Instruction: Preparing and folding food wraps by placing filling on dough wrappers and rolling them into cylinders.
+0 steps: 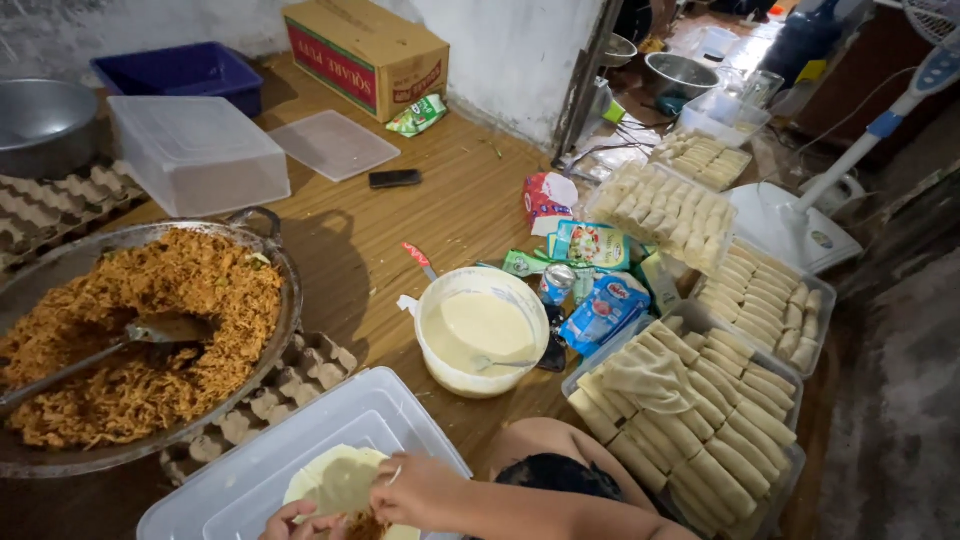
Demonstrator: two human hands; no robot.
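My right hand (420,490) and my left hand (295,523) meet at the bottom edge over a pale round wrapper (335,480) that lies in a clear plastic lid (300,455). A small heap of orange-brown filling (365,527) sits on the wrapper between my fingers. Both hands pinch the wrapper's near edge. A big metal pan of shredded orange-brown filling (130,330) with a spoon (110,350) in it stands to the left. A white bucket of pale batter (480,330) is to the right.
Clear containers of finished rolls (690,420) line the right side. Egg trays (290,385) lie under the pan. Packets and a tin (590,290) sit by the bucket. A cardboard box (365,50), a blue tub (180,70), clear boxes (195,150), a phone (395,178) and a fan base (800,230) stand farther off.
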